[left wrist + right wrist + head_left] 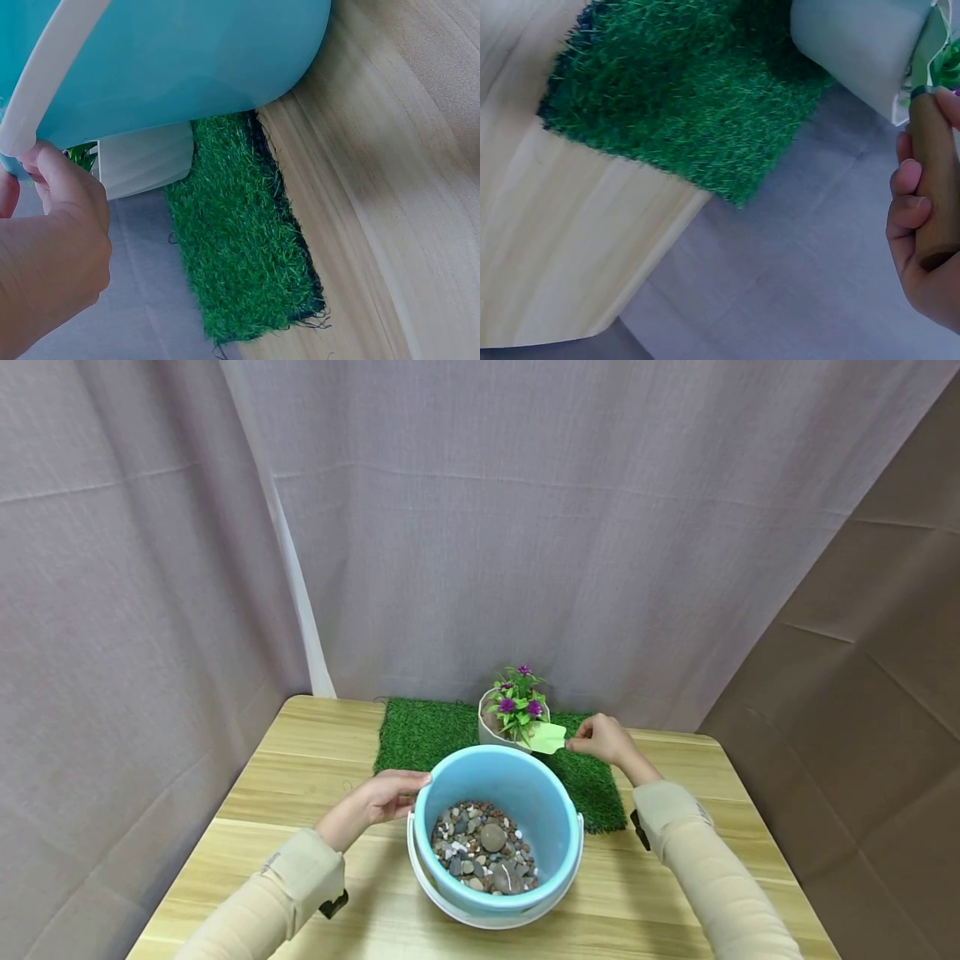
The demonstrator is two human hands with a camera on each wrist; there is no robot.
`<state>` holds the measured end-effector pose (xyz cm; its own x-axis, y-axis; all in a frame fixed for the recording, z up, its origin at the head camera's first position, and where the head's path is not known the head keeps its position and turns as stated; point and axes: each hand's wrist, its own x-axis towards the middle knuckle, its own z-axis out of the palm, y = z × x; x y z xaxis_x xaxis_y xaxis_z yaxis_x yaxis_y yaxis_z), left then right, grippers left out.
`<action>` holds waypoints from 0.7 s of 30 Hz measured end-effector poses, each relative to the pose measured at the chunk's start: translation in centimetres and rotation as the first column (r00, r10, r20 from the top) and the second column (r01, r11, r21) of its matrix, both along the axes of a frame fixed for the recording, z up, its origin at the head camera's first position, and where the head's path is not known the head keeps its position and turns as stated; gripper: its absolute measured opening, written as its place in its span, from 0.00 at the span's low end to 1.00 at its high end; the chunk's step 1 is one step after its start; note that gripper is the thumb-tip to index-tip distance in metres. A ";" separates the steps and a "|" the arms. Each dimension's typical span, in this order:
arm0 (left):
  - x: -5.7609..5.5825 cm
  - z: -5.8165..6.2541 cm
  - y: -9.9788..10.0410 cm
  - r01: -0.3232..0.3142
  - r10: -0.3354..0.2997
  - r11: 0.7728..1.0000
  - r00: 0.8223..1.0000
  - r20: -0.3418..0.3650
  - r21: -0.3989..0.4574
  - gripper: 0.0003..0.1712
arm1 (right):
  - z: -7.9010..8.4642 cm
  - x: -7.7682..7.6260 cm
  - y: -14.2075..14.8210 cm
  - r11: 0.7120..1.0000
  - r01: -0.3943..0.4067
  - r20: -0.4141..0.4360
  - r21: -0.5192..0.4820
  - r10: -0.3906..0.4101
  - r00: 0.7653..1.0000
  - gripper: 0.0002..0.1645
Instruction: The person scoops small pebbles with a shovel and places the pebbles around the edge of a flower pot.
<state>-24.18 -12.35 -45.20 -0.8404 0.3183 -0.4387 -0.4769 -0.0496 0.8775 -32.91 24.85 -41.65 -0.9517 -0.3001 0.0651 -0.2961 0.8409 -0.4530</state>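
A light-blue bucket point(495, 760) with a white handle point(480, 920) stands near the middle of the table, pebbles point(480, 852) of mixed sizes on its bottom. My left hand point(386, 796) pinches the bucket's rim at its left side, beside the handle joint. In my right hand point(602, 741) is a small trowel; the right wrist view shows its wooden handle point(935, 180) wrapped by my fingers. The trowel's pale green blade point(545, 737) reaches over the rim of a white flowerpot point(489, 727), next to a plant with purple flowers point(517, 703). The blade's tip is partly hidden among the leaves.
The pot stands on a green artificial-grass mat point(427, 727) behind the bucket, which overlaps the mat in the head view. A wooden table point(315, 752) lies beneath everything. Grey curtain point(480, 568) hangs behind, and brown cloth point(862, 693) is on the right.
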 end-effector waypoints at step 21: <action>-0.1 -0.2 -0.1 0.000 0.000 1.000 1.000 -0.006 0.003 0.29 | 3.8 -0.2 -2.8 0.974 -0.004 0.054 0.227 -0.009 0.998 0.28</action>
